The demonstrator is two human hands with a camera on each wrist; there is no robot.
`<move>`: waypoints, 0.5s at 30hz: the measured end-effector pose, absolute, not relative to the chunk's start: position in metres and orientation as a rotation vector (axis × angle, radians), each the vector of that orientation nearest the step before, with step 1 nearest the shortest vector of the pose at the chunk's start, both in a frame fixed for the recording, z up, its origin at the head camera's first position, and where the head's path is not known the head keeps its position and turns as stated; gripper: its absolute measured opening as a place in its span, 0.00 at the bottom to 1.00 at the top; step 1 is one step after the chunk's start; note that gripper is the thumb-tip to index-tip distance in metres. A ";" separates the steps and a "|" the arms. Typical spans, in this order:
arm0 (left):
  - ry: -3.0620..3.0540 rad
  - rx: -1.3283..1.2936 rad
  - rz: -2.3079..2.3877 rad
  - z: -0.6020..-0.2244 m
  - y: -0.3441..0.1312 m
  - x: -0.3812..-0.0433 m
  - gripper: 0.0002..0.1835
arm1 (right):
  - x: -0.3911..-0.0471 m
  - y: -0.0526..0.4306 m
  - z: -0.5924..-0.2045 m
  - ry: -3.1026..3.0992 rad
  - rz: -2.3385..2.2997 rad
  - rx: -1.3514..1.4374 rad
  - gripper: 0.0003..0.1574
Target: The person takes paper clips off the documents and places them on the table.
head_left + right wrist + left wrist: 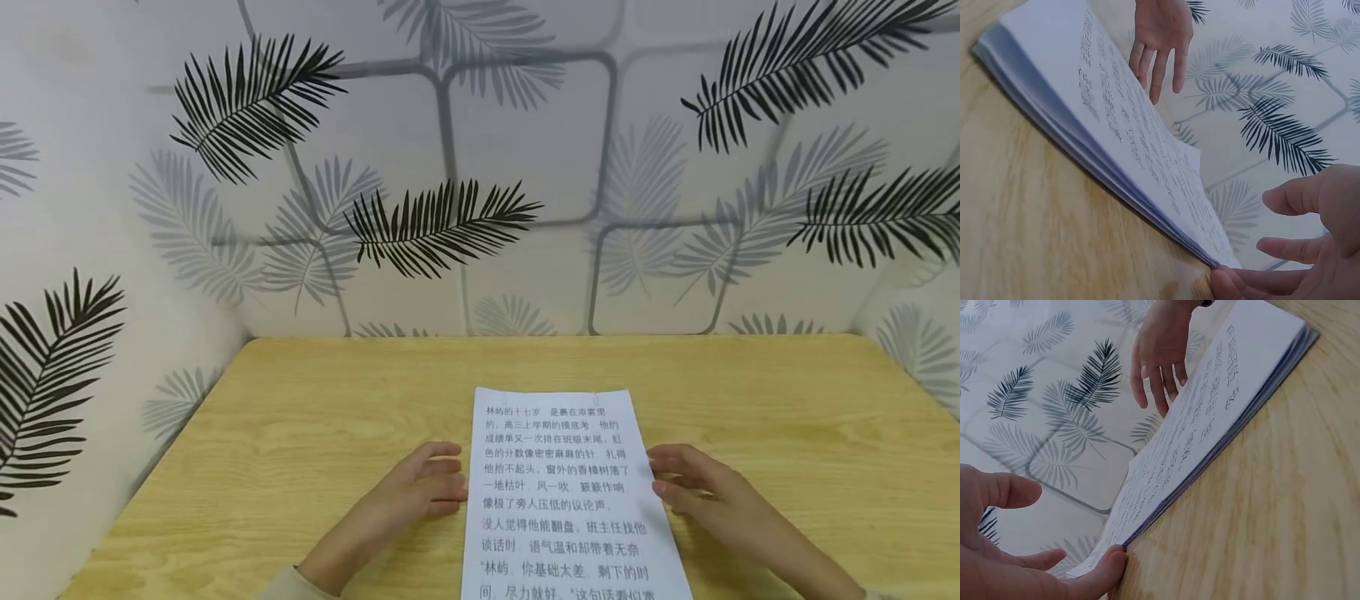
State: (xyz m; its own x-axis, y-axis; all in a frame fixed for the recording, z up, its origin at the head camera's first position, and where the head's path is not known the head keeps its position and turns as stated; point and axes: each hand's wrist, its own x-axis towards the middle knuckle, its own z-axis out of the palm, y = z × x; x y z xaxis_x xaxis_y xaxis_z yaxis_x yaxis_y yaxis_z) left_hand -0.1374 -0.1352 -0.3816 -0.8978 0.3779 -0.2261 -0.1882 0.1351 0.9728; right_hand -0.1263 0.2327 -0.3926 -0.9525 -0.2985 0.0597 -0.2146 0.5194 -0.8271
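A stack of printed paper sheets [558, 492] lies on the table, its top page covered in Chinese text. On its left side is my left hand [412, 487], fingers loosely bent, with a fingertip touching the stack's edge in the left wrist view. My right hand [712, 496] stands on the opposite side, thumb apart from the fingers. In the right wrist view a fingertip of that hand meets the edge of the stack [1141, 156]. Several layered sheets show along the stack's side [1247, 425]. Neither hand grips the paper.
The light wood table [300, 400] spreads out around the stack. Behind it and to the left stands a pale wall covering [525, 275] with a dark and grey leaf pattern.
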 end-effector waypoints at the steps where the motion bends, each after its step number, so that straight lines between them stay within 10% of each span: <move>1: 1.979 0.175 1.829 -0.382 -0.136 -0.138 0.32 | -0.127 0.233 -0.393 2.631 -1.462 -0.455 0.23; 15: 1.808 0.109 1.923 -0.388 -0.142 -0.139 0.34 | -0.129 0.236 -0.402 2.409 -1.776 -0.353 0.23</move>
State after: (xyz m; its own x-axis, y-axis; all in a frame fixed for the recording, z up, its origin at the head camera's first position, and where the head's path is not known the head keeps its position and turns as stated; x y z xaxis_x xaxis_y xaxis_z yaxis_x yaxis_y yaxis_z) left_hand -0.1390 -0.1417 -0.3877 -0.8743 0.4023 -0.2716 -0.2958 0.0019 0.9552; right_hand -0.1285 0.2356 -0.4022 -0.9644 -0.2619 0.0354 -0.1113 0.2809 -0.9533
